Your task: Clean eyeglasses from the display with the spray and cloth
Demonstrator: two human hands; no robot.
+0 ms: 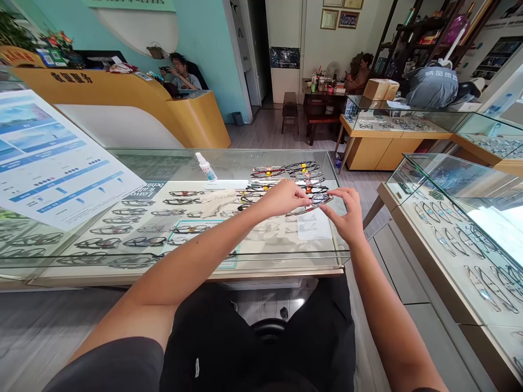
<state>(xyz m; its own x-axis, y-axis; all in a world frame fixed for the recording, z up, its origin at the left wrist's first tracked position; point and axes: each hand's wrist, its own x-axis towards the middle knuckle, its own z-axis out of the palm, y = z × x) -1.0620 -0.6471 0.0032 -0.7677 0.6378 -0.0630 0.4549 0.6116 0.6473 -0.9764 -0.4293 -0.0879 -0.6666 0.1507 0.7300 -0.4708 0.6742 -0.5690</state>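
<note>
Above the right end of the glass display case, I hold a pair of eyeglasses between both hands. My left hand pinches its left side with thumb and fingertips. At its other side, the thumb and fingers of my right hand grip the frame's end. Just beyond my hands, several more eyeglasses lie in rows on the glass top, some with yellow or orange bits at the middle. A pale crumpled cloth rests left of my left hand. Behind it stands a white spray bottle.
A printed sheet slants over the case at the left. Eyeglasses fill the case, and another glass case stands close on my right. Beyond are a yellow counter with a seated person, and another person by a table.
</note>
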